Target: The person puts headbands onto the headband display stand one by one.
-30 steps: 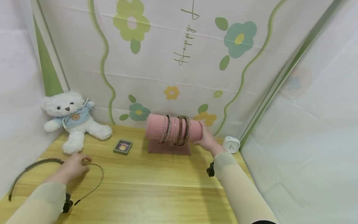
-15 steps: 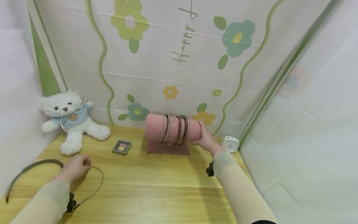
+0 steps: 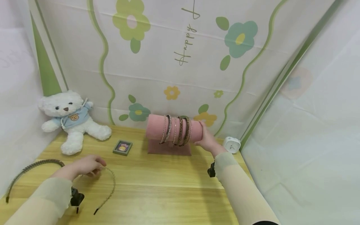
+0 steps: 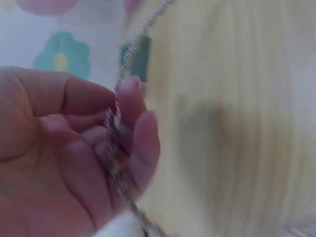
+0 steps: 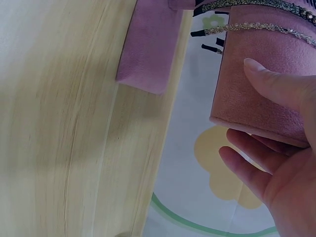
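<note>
My left hand (image 3: 88, 165) pinches a thin beaded headband (image 3: 113, 184) near the middle of its arch. In the left wrist view this headband (image 4: 133, 47) runs between the thumb and curled fingers. Its two dark-tipped ends point towards me, low over the table. My right hand (image 3: 207, 140) grips the right end of a pink velvet headband stand (image 3: 156, 126); in the right wrist view its thumb lies on the roll (image 5: 266, 101), with the other fingers at the end and beneath. Several sparkly headbands (image 3: 181, 131) sit around the roll. A dark braided headband (image 3: 36, 163) lies left of my left hand.
A white teddy bear (image 3: 74, 120) in a blue top sits at the back left. A small framed box (image 3: 122, 147) lies between bear and stand. A white clock (image 3: 232, 144) stands at the back right. Printed cloth walls (image 3: 157, 72) enclose the wooden table (image 3: 157, 193).
My left hand first hovered at the thin headband, then pinched it and has moved it right, away from the dark headband. My right hand has stayed on the stand.
</note>
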The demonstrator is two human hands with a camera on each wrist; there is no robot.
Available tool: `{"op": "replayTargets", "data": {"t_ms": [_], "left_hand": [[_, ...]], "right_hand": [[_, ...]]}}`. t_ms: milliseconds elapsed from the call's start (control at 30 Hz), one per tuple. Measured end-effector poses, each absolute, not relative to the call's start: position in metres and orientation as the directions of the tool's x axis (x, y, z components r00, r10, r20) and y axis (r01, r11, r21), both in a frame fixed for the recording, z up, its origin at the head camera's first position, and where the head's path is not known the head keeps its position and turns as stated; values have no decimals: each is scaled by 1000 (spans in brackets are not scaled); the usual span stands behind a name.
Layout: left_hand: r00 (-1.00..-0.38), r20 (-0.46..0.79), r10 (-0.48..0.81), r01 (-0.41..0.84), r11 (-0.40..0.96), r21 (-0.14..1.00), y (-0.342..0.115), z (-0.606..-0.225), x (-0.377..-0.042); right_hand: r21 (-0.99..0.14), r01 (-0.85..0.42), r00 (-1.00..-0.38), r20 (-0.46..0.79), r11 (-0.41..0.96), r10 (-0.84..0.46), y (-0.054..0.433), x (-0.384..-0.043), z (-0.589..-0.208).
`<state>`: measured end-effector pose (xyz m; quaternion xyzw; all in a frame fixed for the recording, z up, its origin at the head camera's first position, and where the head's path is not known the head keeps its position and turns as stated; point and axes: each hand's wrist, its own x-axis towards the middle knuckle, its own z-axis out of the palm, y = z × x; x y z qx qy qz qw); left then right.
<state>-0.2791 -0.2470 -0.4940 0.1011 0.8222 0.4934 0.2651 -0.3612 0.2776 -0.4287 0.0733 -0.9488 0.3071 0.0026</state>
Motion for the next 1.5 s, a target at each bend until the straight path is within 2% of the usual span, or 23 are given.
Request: {"op": "replayTargets", "data": {"t_ms": [133,433,667,767,1033,1333,1500], "left_hand": [[-793,-388,469,-117,509,853,-235,-482,-278],[-676,-407,615,-75,491,868,-229,-472,-278],[-518,-359,777,-154,328,932,-234,-469,-280],[-478,-309,822,-176,255,951,-233,-459,-281],[-529,-192,826,-106,160,981,-215,-427,-279],[-645,-92,759,-151,-8,989,-183,-412,-277],[-674,-57,736,-187,-95,978,-172,-405,-274]], "right_hand": [[-582,-134,-990,48,802,-131,278,-361,-429],[-586,-137,-990,47,799,-135,278,-361,-428],[-591,-148,-988,49,793,-148,276,-361,-428],[-592,-149,-988,49,792,-149,276,-360,-427],[-583,-122,-991,32,803,-127,279,-363,-428],[-583,-120,-992,39,803,-120,279,-362,-430],[-582,-130,-991,48,803,-126,279,-362,-429]]}}
